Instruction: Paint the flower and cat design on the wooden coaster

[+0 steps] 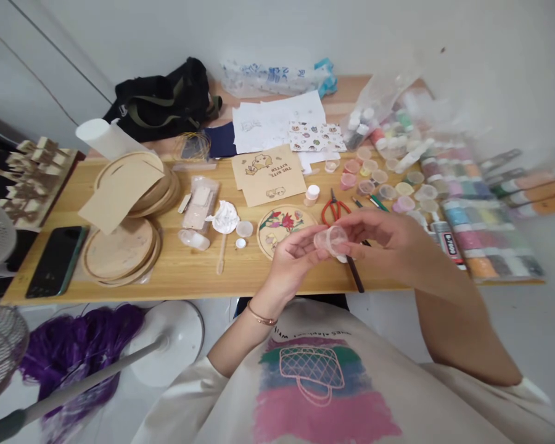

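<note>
Above the front edge of the table, a small clear plastic cup (332, 239) is held between my two hands. Fingers and thumb of my left hand (292, 256) close on its left side. My right hand (386, 237) grips it from the right, with the thumb near its lower rim. Whether anything is inside the cup, I cannot tell. Just beyond lies a round wooden disc (272, 225) with painted red flowers, partly covered by my left hand. Red-handled scissors (333, 206) rest behind the cup, and a small white-lidded jar (312, 194) stands nearby.
Small cups of colour (379, 177) and boxes of coloured material (490, 237) crowd the right, beside a glue tube (448, 243). Kraft cards (277, 176) lie mid-table. Round wooden discs (120, 250) and a phone (57, 260) are left. A black bag (166, 98) sits behind.
</note>
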Motion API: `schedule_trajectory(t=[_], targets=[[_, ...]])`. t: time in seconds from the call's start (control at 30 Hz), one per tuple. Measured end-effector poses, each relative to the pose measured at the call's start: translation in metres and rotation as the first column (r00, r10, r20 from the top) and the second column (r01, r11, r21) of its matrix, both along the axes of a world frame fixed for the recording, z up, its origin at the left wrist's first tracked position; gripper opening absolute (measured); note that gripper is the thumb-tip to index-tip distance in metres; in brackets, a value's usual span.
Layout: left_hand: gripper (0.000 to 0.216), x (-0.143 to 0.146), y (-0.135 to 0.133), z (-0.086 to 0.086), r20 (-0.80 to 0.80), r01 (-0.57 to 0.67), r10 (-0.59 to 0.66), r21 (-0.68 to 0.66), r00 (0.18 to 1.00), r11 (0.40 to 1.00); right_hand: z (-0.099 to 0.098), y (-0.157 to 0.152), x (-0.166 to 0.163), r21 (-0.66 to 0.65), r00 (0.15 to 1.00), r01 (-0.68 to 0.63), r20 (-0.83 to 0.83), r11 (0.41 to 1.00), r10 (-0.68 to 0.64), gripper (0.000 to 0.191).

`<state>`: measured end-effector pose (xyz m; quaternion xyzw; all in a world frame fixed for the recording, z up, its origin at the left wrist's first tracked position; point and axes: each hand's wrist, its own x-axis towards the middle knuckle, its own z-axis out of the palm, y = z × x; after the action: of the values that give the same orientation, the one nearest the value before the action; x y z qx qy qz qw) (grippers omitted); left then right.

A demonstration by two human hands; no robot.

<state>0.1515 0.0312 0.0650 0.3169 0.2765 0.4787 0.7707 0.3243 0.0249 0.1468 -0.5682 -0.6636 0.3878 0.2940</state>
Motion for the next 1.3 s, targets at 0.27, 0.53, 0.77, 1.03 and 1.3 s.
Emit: schedule_trajectory(t=[0.27,0.53,0.77,1.03,1.3], targets=[[0.05,0.005,0.004,-0.004,0.024,-0.084,0.087,-0.091,0.996,0.992,-0.011,-0.009,-0.008,0.217,0.995,0.03,0.084,0.976,-0.049,0.039],[0.046,0.011,0.004,-0.005,0.052,-0.102,0.112,-0.168,0.992,0.981,-0.029,-0.014,-0.014,0.57,0.917,-0.098,0.37,0.816,-0.149,0.028],[0.045,0.013,0.005,-0.013,0.144,-0.006,0.041,-0.235,0.989,0.972,-0.029,-0.011,-0.007,0.395,0.976,0.094,0.146,0.914,-0.164,0.037],[0.038,0.006,0.002,-0.011,0.221,0.236,-0.188,-0.213,0.957,0.948,-0.035,-0.009,0.001,-0.193,0.748,0.297,-0.562,0.935,-0.354,0.045],[0.033,0.003,0.004,-0.012,0.226,0.296,-0.234,-0.296,0.945,0.908,-0.059,-0.004,0.0,-0.411,0.561,0.205,-0.695,0.889,-0.45,0.046]])
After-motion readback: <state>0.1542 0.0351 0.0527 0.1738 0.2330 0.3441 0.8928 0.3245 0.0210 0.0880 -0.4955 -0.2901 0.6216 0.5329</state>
